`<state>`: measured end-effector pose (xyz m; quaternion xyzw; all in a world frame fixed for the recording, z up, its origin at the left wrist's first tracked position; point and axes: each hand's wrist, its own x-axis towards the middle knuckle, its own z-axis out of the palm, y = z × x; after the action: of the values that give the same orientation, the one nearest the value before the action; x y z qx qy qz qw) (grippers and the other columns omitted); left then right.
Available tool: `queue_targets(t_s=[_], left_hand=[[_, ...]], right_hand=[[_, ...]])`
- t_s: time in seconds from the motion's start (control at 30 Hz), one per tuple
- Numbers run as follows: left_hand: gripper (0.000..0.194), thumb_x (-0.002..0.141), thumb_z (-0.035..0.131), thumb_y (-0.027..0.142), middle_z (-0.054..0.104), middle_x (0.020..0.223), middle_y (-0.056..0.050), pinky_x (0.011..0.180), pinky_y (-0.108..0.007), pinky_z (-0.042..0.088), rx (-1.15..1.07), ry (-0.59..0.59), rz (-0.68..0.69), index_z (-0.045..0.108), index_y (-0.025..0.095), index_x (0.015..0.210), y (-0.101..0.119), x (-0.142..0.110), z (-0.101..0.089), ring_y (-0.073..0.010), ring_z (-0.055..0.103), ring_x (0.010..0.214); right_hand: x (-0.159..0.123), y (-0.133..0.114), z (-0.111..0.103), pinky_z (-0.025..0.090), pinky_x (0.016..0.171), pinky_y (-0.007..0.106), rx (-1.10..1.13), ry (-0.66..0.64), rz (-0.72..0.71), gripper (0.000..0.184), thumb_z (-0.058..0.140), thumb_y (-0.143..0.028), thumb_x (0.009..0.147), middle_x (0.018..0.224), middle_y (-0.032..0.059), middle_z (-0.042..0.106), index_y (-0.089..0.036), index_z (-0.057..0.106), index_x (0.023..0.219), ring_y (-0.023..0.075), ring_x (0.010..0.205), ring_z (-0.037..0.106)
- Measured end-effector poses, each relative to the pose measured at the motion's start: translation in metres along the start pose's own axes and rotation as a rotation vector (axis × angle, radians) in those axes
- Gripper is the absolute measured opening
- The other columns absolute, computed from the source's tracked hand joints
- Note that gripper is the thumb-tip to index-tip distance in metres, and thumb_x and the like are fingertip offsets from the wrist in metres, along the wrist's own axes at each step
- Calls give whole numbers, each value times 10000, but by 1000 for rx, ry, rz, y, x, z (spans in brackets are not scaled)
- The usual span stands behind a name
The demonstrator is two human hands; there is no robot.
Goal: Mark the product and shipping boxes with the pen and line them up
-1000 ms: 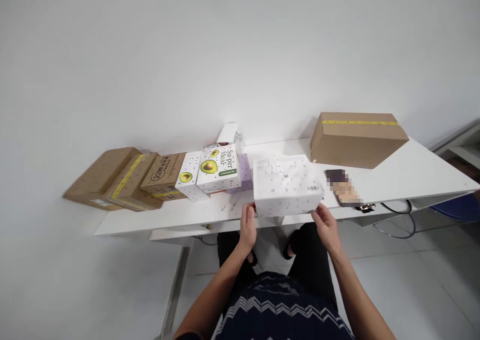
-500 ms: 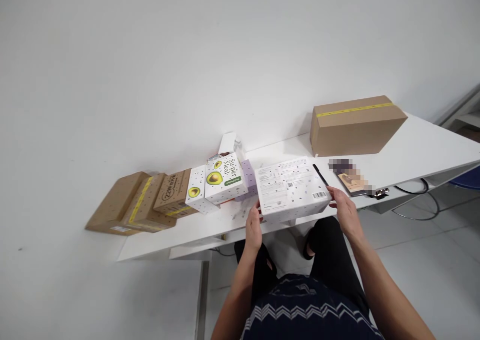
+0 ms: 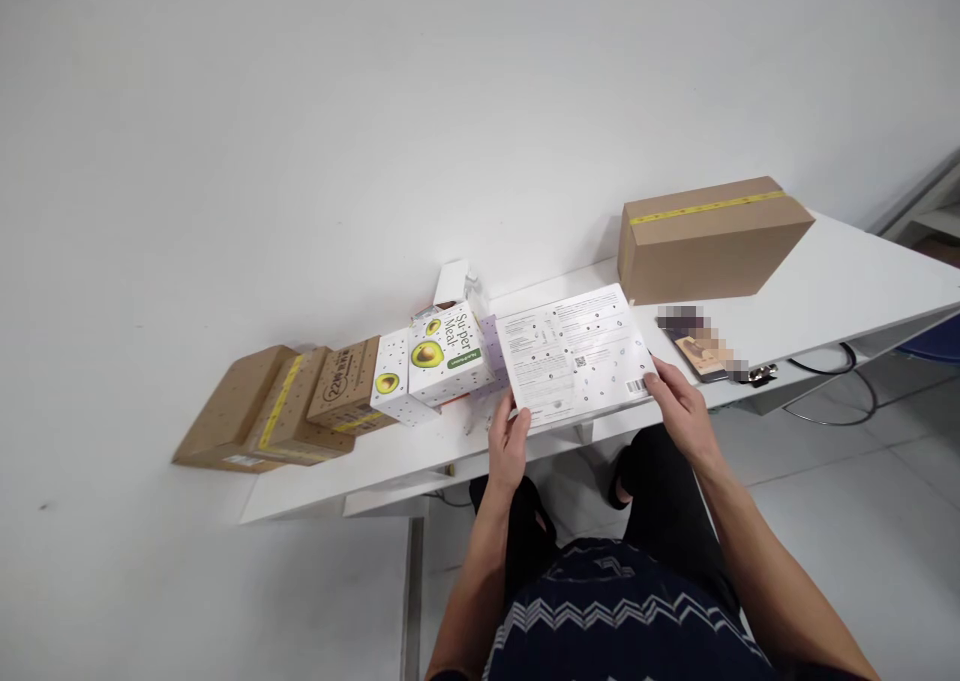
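Between my hands is a white printed box (image 3: 574, 356), its text-covered face with a barcode turned up toward me. My left hand (image 3: 509, 446) grips its near left corner, thumb on the printed face and fingers underneath. At the near right corner, my right hand (image 3: 681, 408) holds it with the thumb beside the barcode. The box is tilted above the table's front edge, and its underside is hidden. Just left of it are a purple box (image 3: 491, 346), partly covered, and a white avocado-print box (image 3: 450, 353).
Cardboard boxes (image 3: 343, 386) stand in a row at the left of the white table (image 3: 315, 488). A large taped carton (image 3: 705, 256) is at the back right. A picture-covered pad (image 3: 703, 351) with a clip (image 3: 763, 374) lies near the front edge. Cables (image 3: 862, 401) hang below.
Both hands have raised the white box and tipped its printed face more toward me. My thumbs now lie on that face. The dark pen seen by its right edge is out of sight.
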<state>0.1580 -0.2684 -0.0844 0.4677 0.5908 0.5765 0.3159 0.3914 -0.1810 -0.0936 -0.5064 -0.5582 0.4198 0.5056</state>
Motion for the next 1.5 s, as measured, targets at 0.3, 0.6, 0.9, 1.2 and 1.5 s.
queue_targets(t_s=[0.3,0.6,0.9,1.2,1.5], left_hand=[[571,848,565,467,464,1422,-85,1048,-372,406,-25,-24,-62,444,250,1361,-49,-19,3,-233,477,1270],[509,811,600,425,599,1204,-96,915,-363,468,125,41,-120,523,236,1277,-72,-21,5,-199,591,1032],[674,841,578,430,434,1403,-115,930,-365,472,137,157,-23,286,297,1434,-44,-15,6,-196,562,1084],[426,887,519,385,423,1355,-129,1067,-448,350,527,140,380,479,245,1287,-2,0,12,-265,386,1301],[283,913,484,335,533,1217,-134,1004,-391,422,503,215,433,589,201,1140,6,6,14,-227,479,1215]], right_hand=[[-14,52,2,480,889,455,2,-46,76,518,544,-498,822,1186,70,644,-255,565,1279,251,955,620],[-8,71,11,484,747,384,-374,-42,-45,412,456,-456,857,870,85,562,-222,644,1139,249,898,532],[-6,70,15,479,665,372,-366,-52,-47,464,435,-448,860,805,71,589,-191,584,1217,226,736,562],[-7,70,16,497,629,357,-291,-47,-15,469,450,-438,845,893,95,613,-181,583,1213,208,724,576],[-4,74,14,505,675,346,-160,-72,59,498,494,-438,804,940,80,612,-206,586,1235,202,789,592]])
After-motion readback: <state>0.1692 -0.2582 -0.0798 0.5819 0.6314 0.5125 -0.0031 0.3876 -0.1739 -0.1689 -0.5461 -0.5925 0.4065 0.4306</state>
